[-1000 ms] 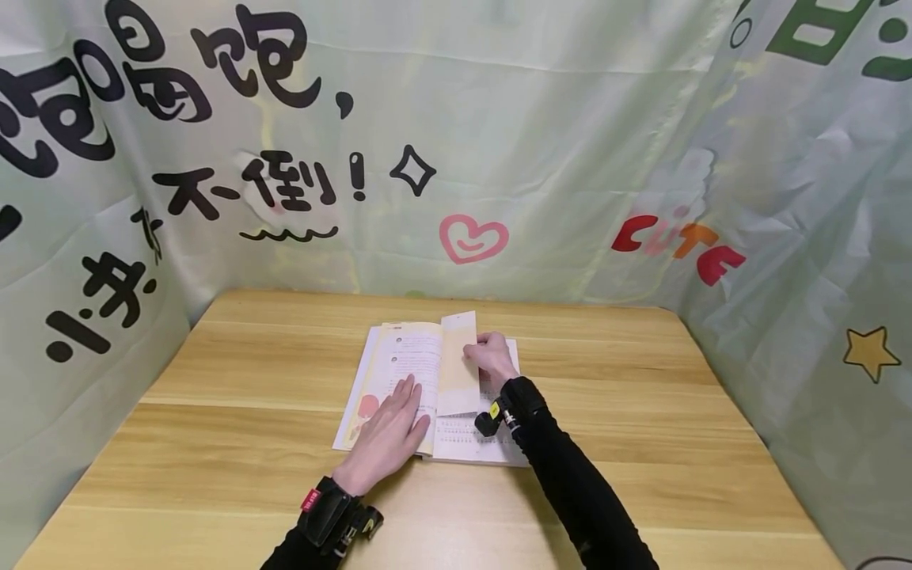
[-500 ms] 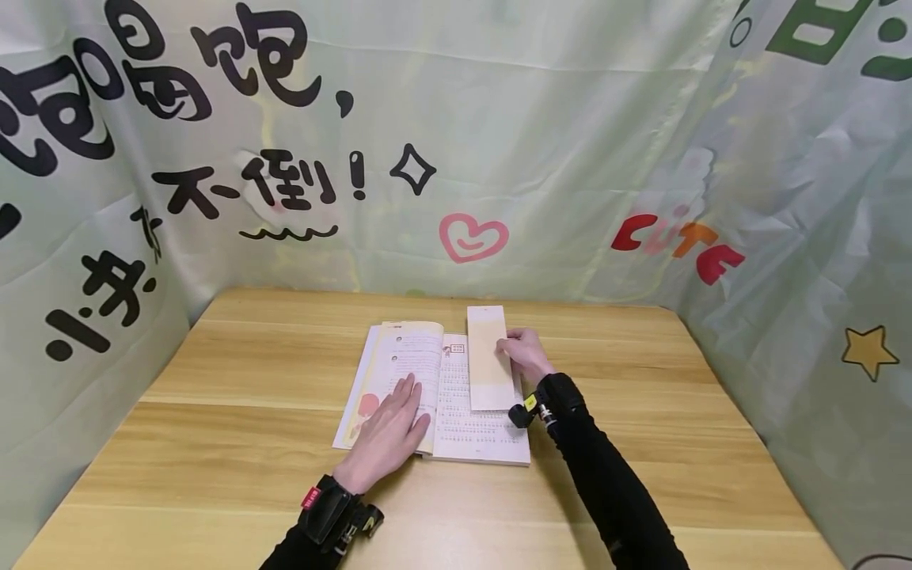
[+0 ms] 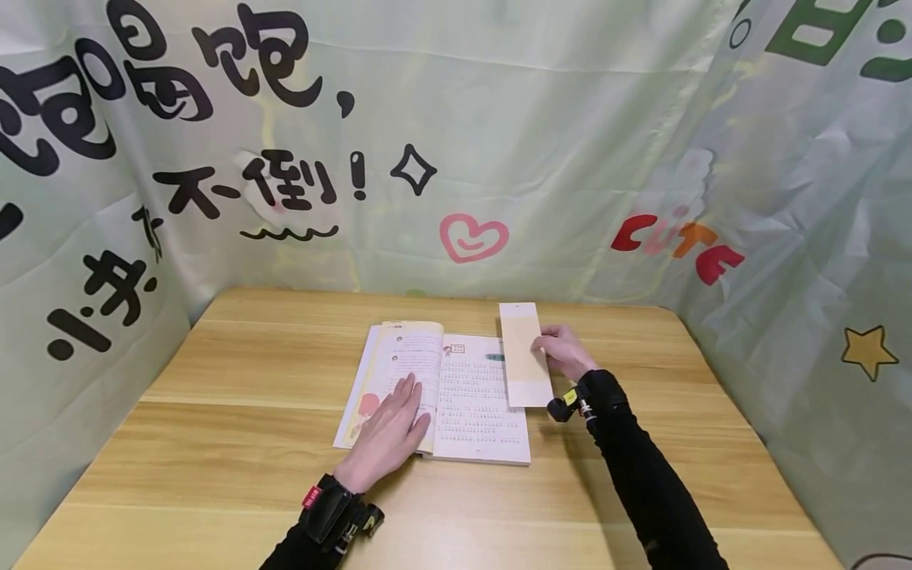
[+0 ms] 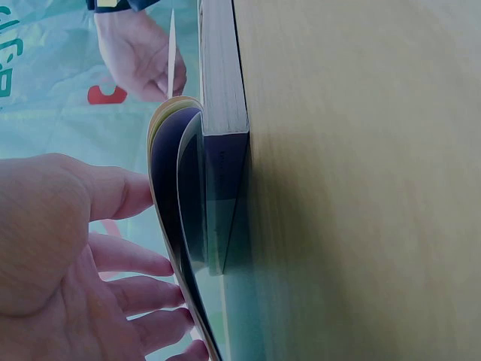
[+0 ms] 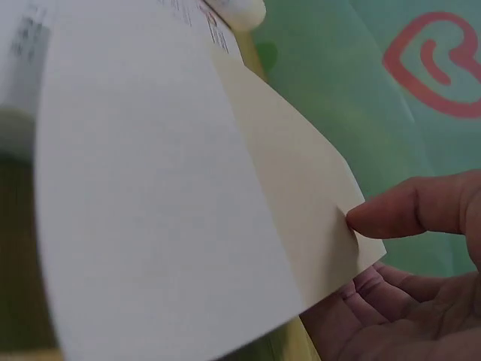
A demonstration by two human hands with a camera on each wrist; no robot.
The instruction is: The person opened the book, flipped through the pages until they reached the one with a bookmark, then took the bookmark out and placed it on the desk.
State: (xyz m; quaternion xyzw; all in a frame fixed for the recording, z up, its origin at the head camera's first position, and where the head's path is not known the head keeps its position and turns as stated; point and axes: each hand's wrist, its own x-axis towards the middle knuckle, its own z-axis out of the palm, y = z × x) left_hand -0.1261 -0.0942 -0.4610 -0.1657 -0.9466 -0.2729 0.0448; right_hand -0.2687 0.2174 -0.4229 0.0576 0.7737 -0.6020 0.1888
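An open book (image 3: 473, 443) lies on the wooden table. My left hand (image 3: 385, 431) rests flat on its left page, fingers extended; in the left wrist view the fingertips press the curved leaves (image 4: 158, 173) beside the thick page block (image 4: 224, 68). My right hand (image 3: 566, 352) pinches a long cream-and-white paper bookmark (image 3: 525, 356) by its right edge, thumb on the face towards me. The bookmark overlaps the right page's outer edge in the head view. Up close in the right wrist view, the bookmark (image 5: 165, 195) bends slightly and the thumb (image 5: 406, 207) presses near its edge.
The light wooden table (image 3: 235, 443) stretches out on both sides of the book. A pale printed cloth (image 3: 570, 158) hangs behind the table and along both sides. A dark cable (image 3: 883, 558) shows at the bottom right corner.
My right hand has carried the bookmark rightward from the book's middle to past the right page's outer edge, uncovering the printed page. My left hand has stayed on the left page.
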